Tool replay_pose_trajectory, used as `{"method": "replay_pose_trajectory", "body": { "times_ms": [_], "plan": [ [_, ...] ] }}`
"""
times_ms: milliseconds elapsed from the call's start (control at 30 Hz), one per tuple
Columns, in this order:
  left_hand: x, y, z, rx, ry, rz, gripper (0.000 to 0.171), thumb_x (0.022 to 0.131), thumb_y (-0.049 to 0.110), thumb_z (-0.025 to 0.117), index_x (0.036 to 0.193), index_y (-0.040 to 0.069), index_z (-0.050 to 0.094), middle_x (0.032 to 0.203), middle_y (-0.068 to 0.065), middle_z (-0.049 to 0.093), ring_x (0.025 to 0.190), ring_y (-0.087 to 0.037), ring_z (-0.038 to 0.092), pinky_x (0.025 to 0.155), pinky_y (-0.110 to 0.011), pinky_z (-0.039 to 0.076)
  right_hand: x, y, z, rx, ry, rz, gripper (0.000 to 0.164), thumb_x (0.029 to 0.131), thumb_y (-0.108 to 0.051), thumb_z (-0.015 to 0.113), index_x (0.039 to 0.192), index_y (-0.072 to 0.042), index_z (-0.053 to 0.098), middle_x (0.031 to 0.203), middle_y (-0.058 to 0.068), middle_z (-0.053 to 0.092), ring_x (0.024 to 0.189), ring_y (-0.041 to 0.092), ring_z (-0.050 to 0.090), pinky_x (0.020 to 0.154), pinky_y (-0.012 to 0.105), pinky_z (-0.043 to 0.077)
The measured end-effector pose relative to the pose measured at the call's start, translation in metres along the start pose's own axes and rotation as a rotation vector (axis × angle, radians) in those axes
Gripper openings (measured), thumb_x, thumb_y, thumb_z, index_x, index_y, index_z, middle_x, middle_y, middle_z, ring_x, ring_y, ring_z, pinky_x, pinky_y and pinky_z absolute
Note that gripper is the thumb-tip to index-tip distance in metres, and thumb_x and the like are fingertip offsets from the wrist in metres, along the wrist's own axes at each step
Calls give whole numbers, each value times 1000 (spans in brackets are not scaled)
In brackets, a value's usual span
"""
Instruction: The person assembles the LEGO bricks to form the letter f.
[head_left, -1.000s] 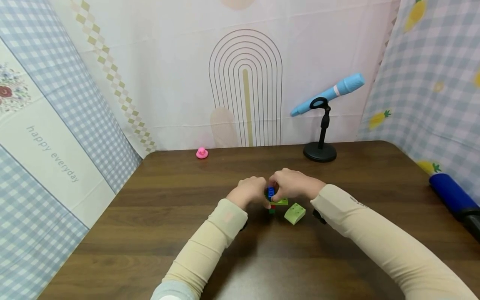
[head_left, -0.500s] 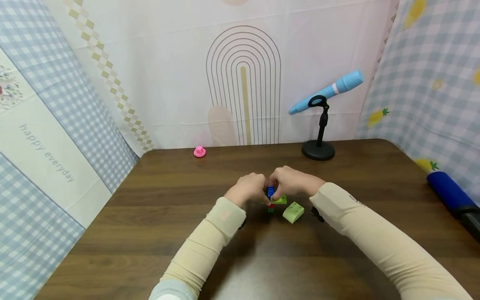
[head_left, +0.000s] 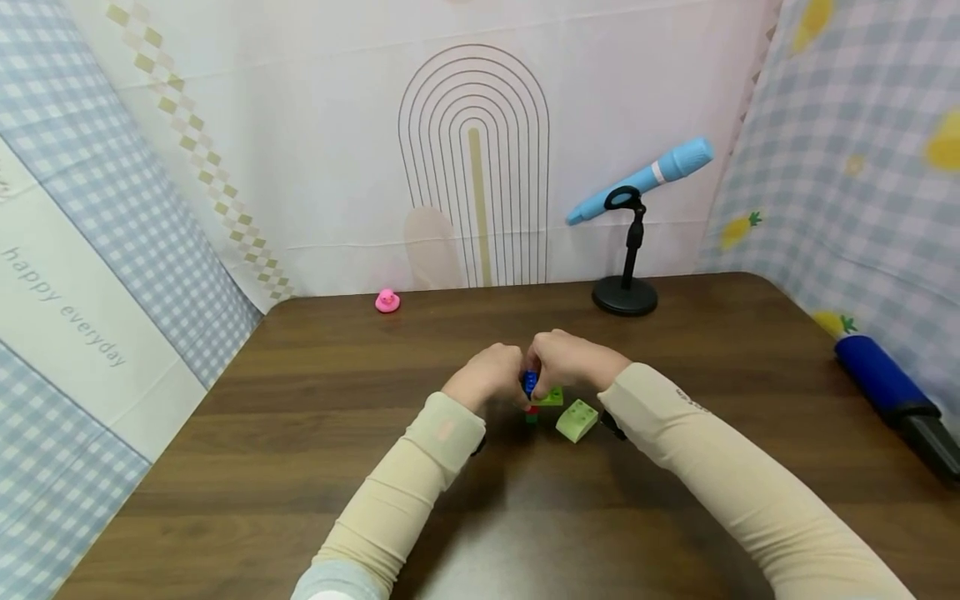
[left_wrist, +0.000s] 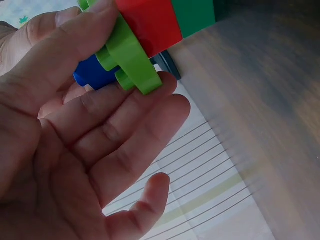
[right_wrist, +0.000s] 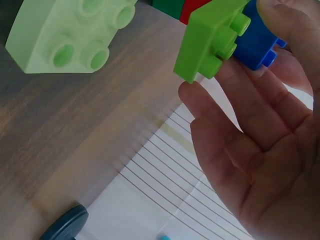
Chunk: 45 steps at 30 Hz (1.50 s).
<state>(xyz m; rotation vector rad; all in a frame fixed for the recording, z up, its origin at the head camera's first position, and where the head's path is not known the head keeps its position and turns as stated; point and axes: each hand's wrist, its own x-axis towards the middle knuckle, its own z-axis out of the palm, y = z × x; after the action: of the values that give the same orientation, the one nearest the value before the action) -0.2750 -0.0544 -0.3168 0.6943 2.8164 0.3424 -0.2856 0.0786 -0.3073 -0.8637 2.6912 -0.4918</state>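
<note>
Mid-table stands a small stack of toy building bricks: a green brick [left_wrist: 196, 16] at the bottom, then a red brick [left_wrist: 150, 27], a flat lime-green brick [left_wrist: 134, 56] and a blue brick [right_wrist: 254, 42] on top. My left hand [head_left: 486, 375] pinches the lime-green brick, thumb on its studded side and fingertips against its underside. From the right, my right hand [head_left: 576, 362] grips the blue brick between thumb and fingers; its lower fingers lie close to the lime-green one. A loose pale-green sloped brick [head_left: 577, 420] lies just right of the stack.
A pink rubber duck [head_left: 387, 301] sits at the table's back edge. Behind the right hand stands a black stand [head_left: 625, 295], a light-blue microphone-shaped object [head_left: 645, 179] beyond it. A blue-and-black cylinder [head_left: 888, 379] lies along the right edge of the wooden table [head_left: 300, 467].
The head view has turned slightly, so everything sits further left in it. Both hands stay at the stack with nearly the same hold; the pale-green brick stays beside it.
</note>
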Motion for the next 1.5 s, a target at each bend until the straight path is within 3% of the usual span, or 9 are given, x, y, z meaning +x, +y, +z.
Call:
{"method": "replay_pose_trajectory", "body": {
  "times_ms": [400,633,833,933,1067,1200,1500],
  "plan": [
    [-1,3,-2,42,22,-24,26,59,24,80,69,11,60,65,3,55,58,-12,47,52,-25,41,0,-2,0,-17,-11,60,12,64,-14,75,70,-13,64,67,-4,58,68,15,50,56,26,43],
    [1,7,0,93,34,-75,27,59,26,80,71,12,60,67,2,55,60,-13,49,52,-28,42,-15,-8,-8,-134,-66,83,18,72,-32,71,73,-16,62,66,-3,57,56,12,47,49,28,38],
    [0,8,2,118,37,-86,28,60,28,80,72,12,61,65,3,55,61,-13,50,52,-28,41,-33,2,-27,-259,-133,223,25,75,-33,67,77,-10,56,74,2,54,63,17,48,53,32,39],
    [-1,8,3,122,33,-90,26,61,28,79,71,12,61,65,4,55,62,-12,50,51,-28,41,-37,12,-21,-314,-200,273,22,76,-30,66,74,-10,56,71,2,55,62,17,49,54,34,39],
    [-1,7,5,107,23,-89,25,62,28,79,72,12,63,65,4,55,62,-12,50,51,-27,41,-41,18,-2,-296,-257,315,32,77,-38,63,64,-11,56,60,1,56,54,14,48,52,31,36],
    [-2,8,4,93,23,-84,24,62,27,79,71,11,63,64,4,55,61,-12,50,50,-27,41,-42,20,11,-282,-242,344,38,74,-46,63,59,-12,57,56,-1,56,52,12,48,52,30,34],
    [-3,6,2,89,31,-75,23,62,27,79,70,12,63,63,5,55,62,-12,49,51,-27,40,-48,32,4,-341,-186,339,26,68,-26,74,73,-11,54,67,2,51,60,18,46,55,34,35]
  ]
}}
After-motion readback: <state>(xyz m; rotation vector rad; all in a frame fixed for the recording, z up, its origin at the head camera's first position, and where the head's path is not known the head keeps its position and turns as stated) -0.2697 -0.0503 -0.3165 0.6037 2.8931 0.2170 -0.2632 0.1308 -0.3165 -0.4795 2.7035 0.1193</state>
